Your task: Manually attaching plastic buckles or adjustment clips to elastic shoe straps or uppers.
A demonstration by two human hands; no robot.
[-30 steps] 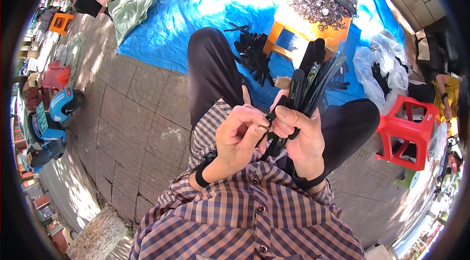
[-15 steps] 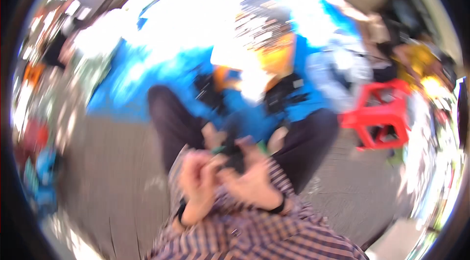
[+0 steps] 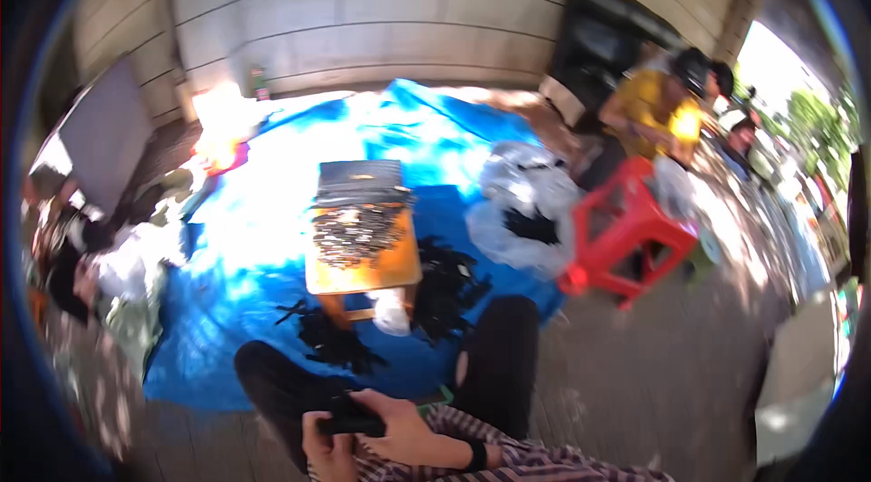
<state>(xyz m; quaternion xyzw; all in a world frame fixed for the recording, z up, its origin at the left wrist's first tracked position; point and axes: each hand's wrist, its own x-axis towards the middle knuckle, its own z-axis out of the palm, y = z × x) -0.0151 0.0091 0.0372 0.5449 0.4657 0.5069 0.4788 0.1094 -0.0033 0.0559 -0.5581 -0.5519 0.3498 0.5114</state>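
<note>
My left hand (image 3: 325, 457) and my right hand (image 3: 404, 432) meet low in the view, above my lap. Both close on a black bundle of strips (image 3: 349, 421), of which only a short dark end shows. A black band circles my right wrist. My knees in dark trousers (image 3: 494, 364) spread to either side of the hands. The picture is blurred, so finger detail is unclear.
A small orange table (image 3: 363, 269) piled with dark small parts stands ahead on a blue tarp (image 3: 236, 255). Black pieces (image 3: 336, 348) lie before it. Clear plastic bags (image 3: 526, 219), a red plastic stool (image 3: 631, 228) and a person in yellow (image 3: 649, 106) are to the right.
The view has swung up from my lap toward the wall and tarp. My hands have dropped to the bottom edge, still on the black bundle, which now shows far less.
</note>
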